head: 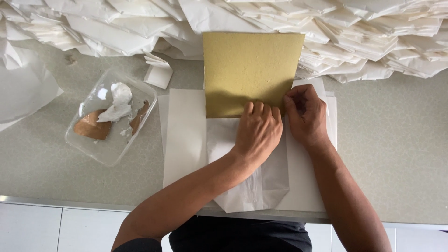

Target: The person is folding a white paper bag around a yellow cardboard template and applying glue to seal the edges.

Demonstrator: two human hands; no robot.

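The left hand [257, 133] lies knuckles-up on the lower edge of a mustard board [252, 70], fingers curled down and pressing, gripping nothing that I can see; it looks placed there to pin the board flat as a template. The right hand [305, 114] sits just beside it at the board's lower right corner, fingers bent in and seemingly pinching the edge of a white sheet [184, 140] up against the board, though what exactly they have hold of is hidden.

The board is stiff, matte and grainy, a plain rectangle. It rests on a stack of smooth white sheets squared near the front of the speckled grey desk [396, 154]. A thinner, half-translucent paper [259, 186] lies under the wrists, folded to a blunt point toward the person.

Behind, a heap of folded white paper [364, 42] spreads across the back. To the left stands a clear plastic tub [109, 116] with a white crumpled lump and brown smears, perhaps paste, within easy reach.
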